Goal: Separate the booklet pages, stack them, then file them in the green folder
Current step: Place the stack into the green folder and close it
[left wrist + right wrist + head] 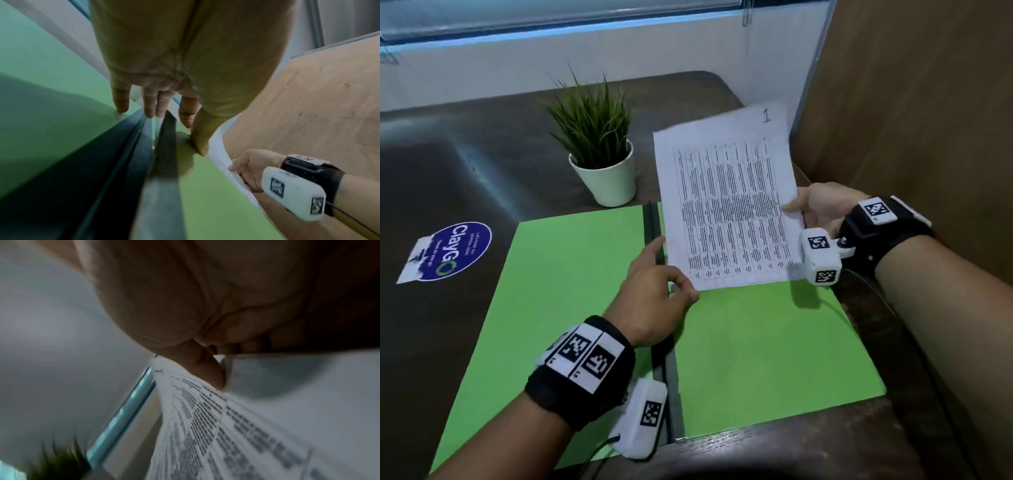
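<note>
On the dark desk in front of me: the green folder (571,274) lies open and flat, both leaves spread, with a dark strip running down its middle fold.

Pages: a printed sheet (729,205) covered in a dense table, with a handwritten "1" in its far right corner, is lifted off the folder and tilted up toward me over the right leaf. I cannot tell whether more sheets lie behind it.

My right hand: my right hand (820,205) holds the pages by their right edge, thumb on the printed face and fingers behind. In the right wrist view the thumb (207,369) presses down on the paper's edge; the print there is blurred.

My left hand: my left hand (654,294) is over the folder's fold, just beside the lower left corner of the pages. The index finger points forward along the left edge of the sheet and the other fingers are loosely bent. In the left wrist view the fingertips (151,105) point down toward the dark strip and the green card, and they grip nothing. Whether the thumb touches the paper's corner I cannot tell.

Plant: a small grassy plant in a white pot (607,178) stands on the desk just beyond the folder's far edge, left of the pages.

Sticker: a blue oval sticker (457,251) reading "ClayGO" sits on the desk, left of the folder.

Right side: a brown panel (911,102) stands up beside the desk.
</note>
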Available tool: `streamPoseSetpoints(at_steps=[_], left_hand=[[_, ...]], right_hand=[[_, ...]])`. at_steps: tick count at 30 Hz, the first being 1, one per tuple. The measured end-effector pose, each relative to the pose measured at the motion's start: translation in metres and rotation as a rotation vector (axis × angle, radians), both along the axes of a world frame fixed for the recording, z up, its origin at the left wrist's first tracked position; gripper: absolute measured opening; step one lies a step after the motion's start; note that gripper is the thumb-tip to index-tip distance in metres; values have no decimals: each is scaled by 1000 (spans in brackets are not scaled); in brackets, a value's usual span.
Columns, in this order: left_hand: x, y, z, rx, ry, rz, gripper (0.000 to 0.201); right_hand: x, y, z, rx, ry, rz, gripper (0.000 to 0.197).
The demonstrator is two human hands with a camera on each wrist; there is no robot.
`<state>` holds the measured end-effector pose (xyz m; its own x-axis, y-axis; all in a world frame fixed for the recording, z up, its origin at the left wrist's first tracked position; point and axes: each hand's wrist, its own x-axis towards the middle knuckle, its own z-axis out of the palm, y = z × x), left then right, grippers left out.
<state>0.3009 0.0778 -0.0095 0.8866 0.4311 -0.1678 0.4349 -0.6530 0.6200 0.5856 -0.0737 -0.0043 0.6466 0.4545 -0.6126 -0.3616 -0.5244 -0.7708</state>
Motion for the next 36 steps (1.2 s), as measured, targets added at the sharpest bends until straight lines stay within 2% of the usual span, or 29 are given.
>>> streamPoseSetpoints(at_steps=[1, 4, 6, 7, 9, 11, 14, 16, 18, 21, 23, 28, 33, 36], left_hand=[[0, -1, -2, -37, 16, -2, 13], [2, -2, -7, -47, 31, -12, 16], [3, 2, -13, -35, 47, -12, 21], [4, 6, -17, -37, 59, -3, 22], [3, 13, -26, -31, 79, 15, 22], [4, 17, -26, -8, 71, 7, 31], [9, 18, -12, 10, 106, -4, 32], [18, 22, -6, 19, 171, -6, 52], [27, 25, -1, 37, 222, -27, 63], [35, 27, 7, 161, 300, -109, 61], [37, 30, 10, 214, 342, -152, 59], [37, 40, 11, 180, 406, -219, 50], [44, 37, 8, 229, 426, -194, 39], [43, 34, 6, 263, 442, -197, 51]], right_hand=[[9, 4, -7, -127, -45, 21, 50], [5, 15, -9, -465, -359, 238, 17], [-8, 19, -1, -586, -554, 333, 12], [-11, 20, 1, -590, -658, 322, 19], [-12, 27, 9, -612, -870, 345, 46], [-14, 44, 18, -571, -967, 428, 56], [-21, 77, 25, -503, -999, 584, 59], [-24, 101, 21, -490, -1017, 640, 59], [-22, 122, 14, -492, -1052, 685, 63], [-11, 146, 2, -564, -1090, 690, 70], [-3, 154, -2, -587, -1083, 633, 69], [10, 159, -12, -618, -1047, 598, 66], [6, 156, -16, -629, -1060, 617, 56], [-5, 144, -11, -632, -1082, 656, 47]])
